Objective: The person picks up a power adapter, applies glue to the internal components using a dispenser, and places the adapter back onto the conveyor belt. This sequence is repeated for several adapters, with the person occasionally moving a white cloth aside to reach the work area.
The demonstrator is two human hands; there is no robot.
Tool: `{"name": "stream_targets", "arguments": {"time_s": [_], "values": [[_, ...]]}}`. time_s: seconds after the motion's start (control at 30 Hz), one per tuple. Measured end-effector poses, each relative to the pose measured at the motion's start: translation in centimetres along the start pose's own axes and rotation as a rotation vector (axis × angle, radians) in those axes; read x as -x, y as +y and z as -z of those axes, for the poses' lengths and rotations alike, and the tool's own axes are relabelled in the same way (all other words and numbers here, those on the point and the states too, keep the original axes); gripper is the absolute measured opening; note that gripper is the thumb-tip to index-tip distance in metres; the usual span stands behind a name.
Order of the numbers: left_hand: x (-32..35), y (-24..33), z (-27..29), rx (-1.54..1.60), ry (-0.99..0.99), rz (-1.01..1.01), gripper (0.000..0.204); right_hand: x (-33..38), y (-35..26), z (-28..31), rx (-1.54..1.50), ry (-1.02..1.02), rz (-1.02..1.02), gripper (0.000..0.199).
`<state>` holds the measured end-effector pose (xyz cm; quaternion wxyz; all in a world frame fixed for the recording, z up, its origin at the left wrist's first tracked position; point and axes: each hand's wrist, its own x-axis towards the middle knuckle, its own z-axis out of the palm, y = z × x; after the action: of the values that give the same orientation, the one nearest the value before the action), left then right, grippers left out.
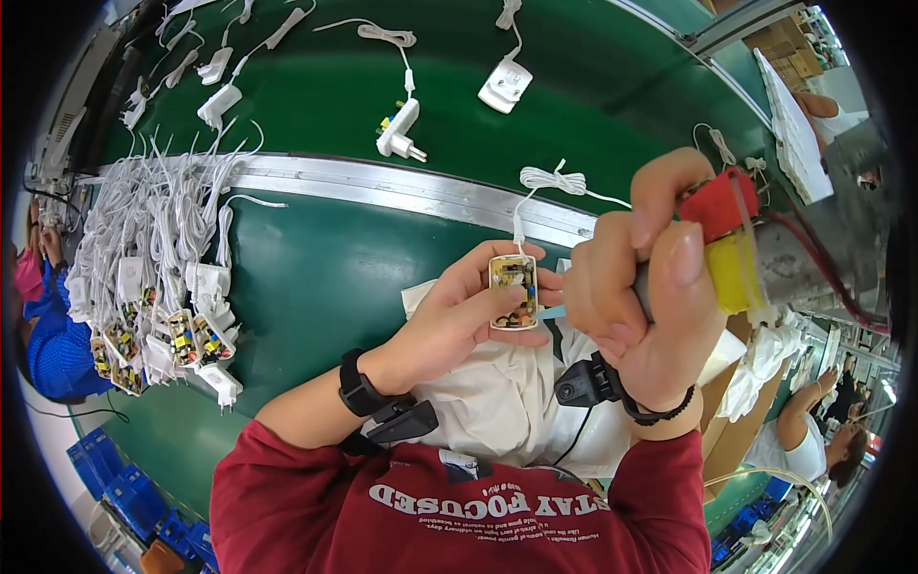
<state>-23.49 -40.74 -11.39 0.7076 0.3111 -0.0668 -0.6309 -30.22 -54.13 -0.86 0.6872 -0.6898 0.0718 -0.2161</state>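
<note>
My left hand is closed around an opened white power adapter, thumb across its face and fingers behind it. Its circuit board with small yellow and dark parts lies bare. A white cable, tied in a coil, runs from the adapter's far end. My right hand grips a grey hand tool with a red block, a yellow band and red and black wires. From beneath the right fingers a light-blue tip reaches to the adapter's right edge. Whether it touches the board I cannot tell.
At the left lies a heap of adapters with white cables, several with bare boards. Beyond a metal rail, adapters rest on a green belt. White cloth covers my lap. Other people sit at right and left.
</note>
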Motion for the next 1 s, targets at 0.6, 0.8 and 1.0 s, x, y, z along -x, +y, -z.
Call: {"name": "stream_targets", "arguments": {"time_s": [0.6,0.8,1.0], "values": [[0.03,0.04,-0.07,0.172,-0.116,0.016,0.036,0.25,0.23,0.13,0.003,-0.073,-0.016,0.037],[0.18,-0.11,-0.19,0.196,-0.13,0.03,0.037,0.44,0.39,-0.16,-0.023,-0.089,-0.022,0.038],[0.05,-0.12,-0.27,0.211,-0.133,0.03,0.036,0.34,0.27,-0.24,-0.01,-0.077,-0.007,0.038]]}}
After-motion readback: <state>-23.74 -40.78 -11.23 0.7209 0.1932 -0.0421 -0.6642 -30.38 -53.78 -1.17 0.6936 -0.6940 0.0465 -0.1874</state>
